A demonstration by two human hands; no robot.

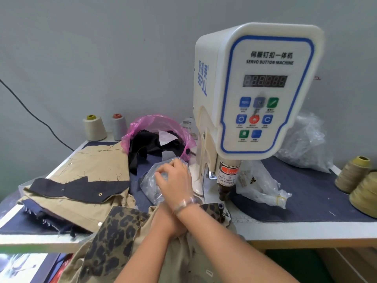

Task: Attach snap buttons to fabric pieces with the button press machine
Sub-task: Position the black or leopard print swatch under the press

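Inside clear bag (152, 181): right hand (175, 181) fingers (161, 172); buttons unseen.

The two bare forearms cross near the middle of the scene, the right one lying over the left. The right hand (174, 180) reaches far and to the left, back of the hand up, fingers curled in a loose pinch (a clear bracelet circles its wrist). The left hand (166, 222) sits nearer, mostly hidden beneath the right wrist, so its grip cannot be told.
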